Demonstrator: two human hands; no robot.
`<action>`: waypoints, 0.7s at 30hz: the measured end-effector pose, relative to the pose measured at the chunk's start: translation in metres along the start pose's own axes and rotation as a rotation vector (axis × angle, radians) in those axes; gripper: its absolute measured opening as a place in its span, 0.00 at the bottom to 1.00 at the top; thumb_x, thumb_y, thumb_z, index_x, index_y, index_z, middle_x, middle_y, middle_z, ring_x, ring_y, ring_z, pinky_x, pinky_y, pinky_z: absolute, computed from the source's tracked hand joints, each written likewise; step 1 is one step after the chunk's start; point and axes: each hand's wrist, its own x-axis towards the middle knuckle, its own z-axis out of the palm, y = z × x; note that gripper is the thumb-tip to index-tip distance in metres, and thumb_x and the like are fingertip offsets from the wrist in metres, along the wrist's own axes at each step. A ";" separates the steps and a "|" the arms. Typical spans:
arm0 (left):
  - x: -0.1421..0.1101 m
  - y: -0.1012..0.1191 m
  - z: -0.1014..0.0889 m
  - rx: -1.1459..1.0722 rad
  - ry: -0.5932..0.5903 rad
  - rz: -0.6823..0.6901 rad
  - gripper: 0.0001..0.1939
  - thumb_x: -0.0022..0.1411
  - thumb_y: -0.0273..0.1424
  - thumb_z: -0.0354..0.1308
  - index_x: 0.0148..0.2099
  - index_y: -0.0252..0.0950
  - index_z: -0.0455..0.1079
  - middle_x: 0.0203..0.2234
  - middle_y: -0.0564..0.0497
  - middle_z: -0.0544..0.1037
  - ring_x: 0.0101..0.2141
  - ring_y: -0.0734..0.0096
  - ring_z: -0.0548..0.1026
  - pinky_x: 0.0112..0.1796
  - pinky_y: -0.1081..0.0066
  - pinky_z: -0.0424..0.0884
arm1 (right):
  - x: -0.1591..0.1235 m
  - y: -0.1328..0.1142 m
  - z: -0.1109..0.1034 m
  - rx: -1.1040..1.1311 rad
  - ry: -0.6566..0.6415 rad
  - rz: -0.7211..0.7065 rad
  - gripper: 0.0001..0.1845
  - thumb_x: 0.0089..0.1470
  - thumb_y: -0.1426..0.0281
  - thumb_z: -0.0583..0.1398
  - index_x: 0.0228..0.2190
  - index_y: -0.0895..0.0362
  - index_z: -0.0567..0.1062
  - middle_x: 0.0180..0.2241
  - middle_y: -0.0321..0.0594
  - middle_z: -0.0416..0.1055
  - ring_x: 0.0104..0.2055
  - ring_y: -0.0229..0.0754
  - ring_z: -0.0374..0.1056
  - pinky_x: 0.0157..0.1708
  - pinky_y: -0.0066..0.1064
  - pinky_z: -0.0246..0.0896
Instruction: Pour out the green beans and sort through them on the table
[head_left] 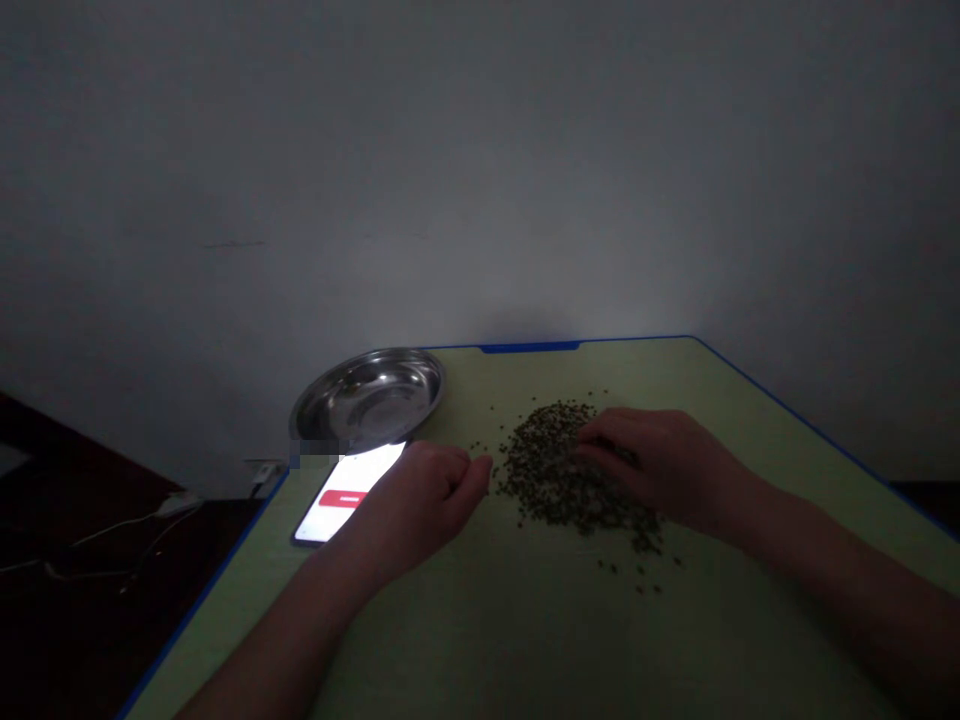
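Note:
A spread pile of small dark seeds or beans (551,465) lies on the pale green table (480,620); their exact kind is hard to make out in the dim light. My right hand (660,460) reaches in over the pile's right side, thumb and fingers bent toward each other at the seeds. Whatever sits between those fingertips is too small to see. To the left of the pile, my left hand (435,495) is closed in a loose fist, its thumb against the curled fingers. The inside of that fist is hidden.
A shallow steel basin (371,400) stands at the table's back left. Just in front of it lies a phone (346,492) with a lit screen, partly behind my left wrist. A grey wall (480,200) rises behind the table. White cables (180,505) run on the floor at left.

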 end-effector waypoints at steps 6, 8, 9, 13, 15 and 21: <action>0.000 0.002 -0.002 -0.002 -0.004 0.002 0.27 0.66 0.39 0.39 0.17 0.34 0.59 0.13 0.54 0.63 0.16 0.80 0.55 0.20 0.74 0.50 | 0.002 0.014 0.002 -0.087 0.028 0.059 0.10 0.59 0.66 0.53 0.33 0.55 0.74 0.32 0.39 0.76 0.32 0.43 0.70 0.29 0.33 0.57; 0.000 0.003 -0.002 0.004 -0.001 0.005 0.27 0.66 0.39 0.39 0.17 0.34 0.60 0.13 0.54 0.63 0.15 0.80 0.55 0.20 0.74 0.50 | 0.001 0.011 0.003 -0.073 -0.012 0.021 0.10 0.59 0.67 0.53 0.33 0.55 0.74 0.31 0.39 0.75 0.31 0.42 0.70 0.29 0.32 0.57; -0.001 0.002 -0.002 0.005 0.003 0.011 0.27 0.66 0.39 0.39 0.17 0.34 0.60 0.13 0.55 0.63 0.15 0.80 0.55 0.20 0.74 0.50 | 0.001 0.008 0.003 -0.056 -0.028 -0.002 0.10 0.59 0.67 0.53 0.33 0.55 0.74 0.31 0.39 0.75 0.30 0.42 0.70 0.29 0.32 0.57; -0.001 0.000 0.000 0.002 0.009 0.013 0.27 0.67 0.39 0.39 0.18 0.34 0.60 0.14 0.55 0.63 0.16 0.80 0.56 0.20 0.74 0.51 | -0.002 -0.005 0.001 0.009 -0.053 -0.077 0.12 0.60 0.66 0.53 0.32 0.55 0.74 0.29 0.38 0.74 0.29 0.39 0.69 0.28 0.30 0.57; -0.001 -0.001 0.000 0.000 0.006 0.005 0.27 0.67 0.39 0.39 0.18 0.34 0.60 0.13 0.55 0.63 0.16 0.80 0.56 0.20 0.74 0.51 | -0.003 -0.008 -0.001 0.012 -0.038 -0.099 0.12 0.60 0.66 0.52 0.31 0.55 0.75 0.28 0.38 0.74 0.28 0.39 0.69 0.28 0.30 0.56; 0.000 0.001 0.000 -0.003 0.012 0.002 0.27 0.67 0.39 0.39 0.17 0.34 0.59 0.13 0.55 0.63 0.15 0.81 0.55 0.20 0.74 0.49 | -0.003 -0.004 0.002 -0.017 -0.049 -0.095 0.11 0.59 0.66 0.53 0.32 0.55 0.75 0.29 0.38 0.75 0.28 0.39 0.69 0.28 0.30 0.56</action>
